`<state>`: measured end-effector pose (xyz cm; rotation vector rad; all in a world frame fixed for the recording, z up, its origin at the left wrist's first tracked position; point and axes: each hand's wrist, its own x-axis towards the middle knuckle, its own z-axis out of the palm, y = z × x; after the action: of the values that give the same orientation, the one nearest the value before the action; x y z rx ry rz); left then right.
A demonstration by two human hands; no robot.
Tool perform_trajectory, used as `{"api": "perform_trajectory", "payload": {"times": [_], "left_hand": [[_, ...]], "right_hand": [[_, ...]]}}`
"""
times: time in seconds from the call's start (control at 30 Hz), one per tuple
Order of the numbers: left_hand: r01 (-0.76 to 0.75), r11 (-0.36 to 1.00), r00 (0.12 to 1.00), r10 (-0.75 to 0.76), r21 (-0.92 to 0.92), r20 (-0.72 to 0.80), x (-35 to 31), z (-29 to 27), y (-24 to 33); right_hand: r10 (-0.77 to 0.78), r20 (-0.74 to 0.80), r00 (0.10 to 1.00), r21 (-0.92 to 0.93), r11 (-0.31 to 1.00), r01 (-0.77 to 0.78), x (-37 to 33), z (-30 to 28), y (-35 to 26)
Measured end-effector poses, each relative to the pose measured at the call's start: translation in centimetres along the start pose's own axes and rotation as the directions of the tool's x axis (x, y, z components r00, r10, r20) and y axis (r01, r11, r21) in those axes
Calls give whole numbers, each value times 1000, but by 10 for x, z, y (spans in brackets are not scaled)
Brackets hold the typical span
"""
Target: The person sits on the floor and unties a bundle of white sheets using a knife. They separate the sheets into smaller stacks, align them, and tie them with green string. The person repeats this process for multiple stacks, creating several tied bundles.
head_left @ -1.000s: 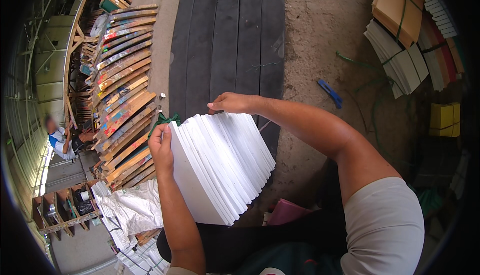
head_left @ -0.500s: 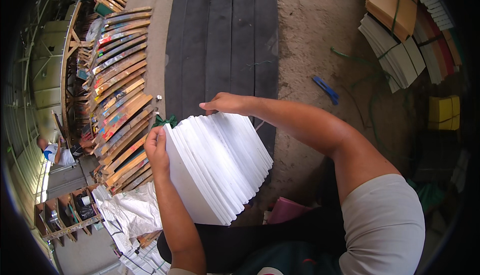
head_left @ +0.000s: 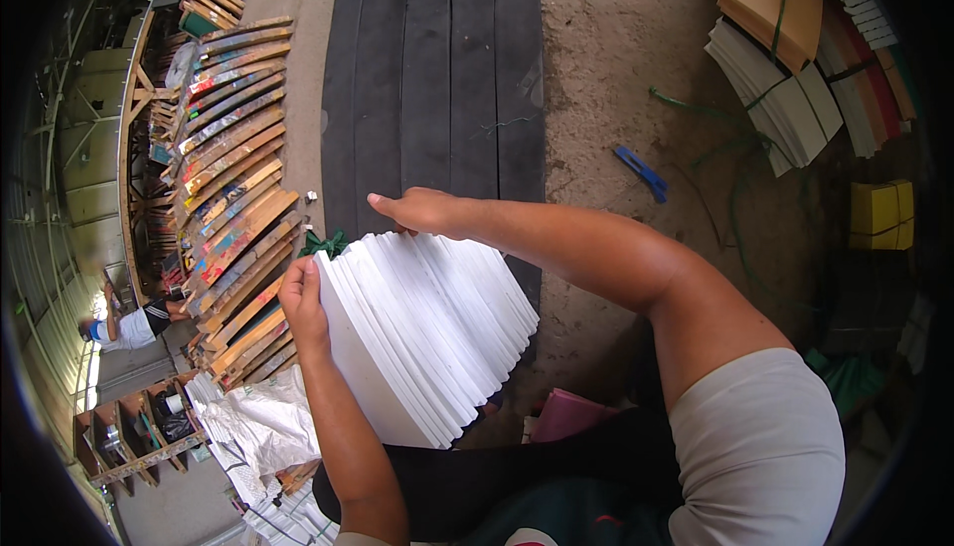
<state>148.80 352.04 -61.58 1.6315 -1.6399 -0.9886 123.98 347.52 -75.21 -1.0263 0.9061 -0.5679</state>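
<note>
A thick stack of white sheets (head_left: 422, 322) is tilted in front of me, its many edges fanned toward the right. My left hand (head_left: 306, 300) grips the stack's left upper corner, thumb on the face of the outermost sheet. Over the stack's far edge is my right hand (head_left: 417, 211). Its thumb points left, apart from the sheets, while the other fingers bend down at the edge and are partly hidden. A bunched green tie (head_left: 323, 244) shows just beyond my left hand.
Black strips (head_left: 427, 79) cover the floor ahead. A blue tool (head_left: 641, 173) lies to their right. Bound sheet bundles (head_left: 775, 99) stand far right, with a yellow block (head_left: 881, 216) nearer. Paint-stained wooden boards (head_left: 238, 178) line the left; a person (head_left: 129, 327) is beyond them.
My right hand has moved left along the stack's far edge. The left hand keeps its grip. In the background the person has shifted posture. The whole view has moved slightly.
</note>
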Motion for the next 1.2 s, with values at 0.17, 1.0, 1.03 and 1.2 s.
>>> {"api": "perform_trajectory", "payload": {"times": [0.17, 1.0, 1.03, 1.2], "left_hand": [[-11, 999, 1000, 11, -43, -8, 0, -9, -4], [10, 994, 1000, -11, -108, -10, -3, -12, -6], [8, 995, 1000, -9, -104, -8, -2, -13, -8], [9, 996, 1000, -10, -87, -7, -2, -13, -9]], "right_hand": [[42, 28, 999, 155, 987, -46, -3, -2, -3], [42, 179, 983, -75, 997, -29, -15, -34, 30], [45, 194, 980, -101, 995, -25, -17, -34, 28], [78, 219, 973, -158, 986, -44, -24, -33, 26]]}}
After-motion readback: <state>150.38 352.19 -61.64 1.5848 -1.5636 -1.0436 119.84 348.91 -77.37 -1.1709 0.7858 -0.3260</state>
